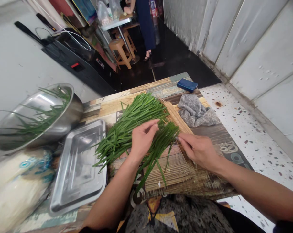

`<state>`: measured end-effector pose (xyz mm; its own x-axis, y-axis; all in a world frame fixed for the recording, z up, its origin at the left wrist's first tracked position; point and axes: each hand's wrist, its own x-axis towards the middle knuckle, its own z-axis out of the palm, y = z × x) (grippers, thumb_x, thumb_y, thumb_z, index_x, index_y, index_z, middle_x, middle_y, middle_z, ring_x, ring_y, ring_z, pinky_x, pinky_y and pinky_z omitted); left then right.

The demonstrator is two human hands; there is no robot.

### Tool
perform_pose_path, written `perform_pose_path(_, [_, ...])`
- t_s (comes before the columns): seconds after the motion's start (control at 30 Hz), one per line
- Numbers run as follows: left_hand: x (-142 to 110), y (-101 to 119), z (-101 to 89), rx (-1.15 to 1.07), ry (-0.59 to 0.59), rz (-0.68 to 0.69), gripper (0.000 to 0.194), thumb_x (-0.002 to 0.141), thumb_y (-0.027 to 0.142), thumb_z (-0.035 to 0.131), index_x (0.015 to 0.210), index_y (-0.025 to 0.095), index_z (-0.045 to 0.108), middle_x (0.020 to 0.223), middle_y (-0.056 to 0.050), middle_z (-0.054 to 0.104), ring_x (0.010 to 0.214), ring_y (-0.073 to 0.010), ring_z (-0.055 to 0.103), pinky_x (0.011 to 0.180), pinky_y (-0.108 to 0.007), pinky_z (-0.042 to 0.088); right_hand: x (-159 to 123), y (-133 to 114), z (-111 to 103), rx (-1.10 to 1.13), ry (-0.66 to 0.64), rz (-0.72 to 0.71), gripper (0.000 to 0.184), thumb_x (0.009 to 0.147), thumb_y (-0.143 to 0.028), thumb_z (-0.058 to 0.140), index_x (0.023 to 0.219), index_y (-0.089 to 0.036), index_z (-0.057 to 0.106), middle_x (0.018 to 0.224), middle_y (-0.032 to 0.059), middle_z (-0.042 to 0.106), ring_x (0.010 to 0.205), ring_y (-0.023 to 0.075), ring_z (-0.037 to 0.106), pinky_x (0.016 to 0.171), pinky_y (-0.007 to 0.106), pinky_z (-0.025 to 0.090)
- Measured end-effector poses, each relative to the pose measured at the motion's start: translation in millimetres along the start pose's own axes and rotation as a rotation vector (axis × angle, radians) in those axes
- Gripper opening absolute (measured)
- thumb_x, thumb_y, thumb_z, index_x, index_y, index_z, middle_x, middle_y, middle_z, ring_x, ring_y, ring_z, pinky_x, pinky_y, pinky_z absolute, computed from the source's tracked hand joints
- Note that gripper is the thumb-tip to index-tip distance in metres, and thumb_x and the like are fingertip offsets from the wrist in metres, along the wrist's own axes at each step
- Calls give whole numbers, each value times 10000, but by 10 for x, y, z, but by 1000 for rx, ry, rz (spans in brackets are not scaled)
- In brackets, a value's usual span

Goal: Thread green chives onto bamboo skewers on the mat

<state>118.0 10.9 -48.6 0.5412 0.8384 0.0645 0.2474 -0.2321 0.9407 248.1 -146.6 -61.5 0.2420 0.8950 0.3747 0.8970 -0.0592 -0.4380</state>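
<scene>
A large heap of green garlic chives (pixel 136 119) lies across the middle of the table, and a smaller bunch of chives (pixel 164 139) lies nearer to me. My left hand (pixel 144 139) is over the chives, thumb and forefinger pinched together; what is between them is too small to make out. At the cut ends of the smaller bunch, my right hand (pixel 201 150) is closed in a pinch, its fingertips at the chives; anything it grips is hidden. Beside the heap, partly under the chives, lies a row of thin bamboo skewers (pixel 177 116).
Left of the heap sits a metal tray (pixel 78 161); beyond it a steel bowl (pixel 73 100) holds more chives. Filled plastic bags (pixel 17 191) stand at the near left. A grey cloth (pixel 195 110) and blue box (pixel 187 85) lie right. A person (pixel 146 26) stands at a far table.
</scene>
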Motion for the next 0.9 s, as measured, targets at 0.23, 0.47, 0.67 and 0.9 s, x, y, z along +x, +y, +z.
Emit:
perform_pose_path(0.23, [8,-9,-16,24,-16,26,236,773,295,640,962,197,741,822,-16,736,747,-148,663,787,-279,522,-5,-1,-1,7,-15,20,278,955,-240,386,822,-175,622,630,-4,616,551,98,542,567,214,338])
perform_pose_path(0.47, [1,-37,-27,94,-73,192,203,812,229,607,961,215,743,887,-30,728,815,-145,646,812,-275,499,-8,-10,1,8,-3,14,272,955,-239,390,842,-169,628,634,-1,620,544,101,543,567,218,339])
perform_pose_path(0.67, [20,7,-185,194,-351,334,237,836,246,590,1034,260,721,1007,-49,684,934,-156,614,868,-293,469,-17,-13,12,-4,19,16,256,948,-243,408,868,-167,639,653,0,642,541,103,554,564,220,348])
perform_pose_path(0.9, [198,-21,-468,577,-126,386,169,828,299,615,914,221,738,892,-49,670,875,-181,580,829,-341,429,-29,10,46,-46,47,8,241,938,-239,432,860,-158,645,665,9,664,530,114,577,547,234,346])
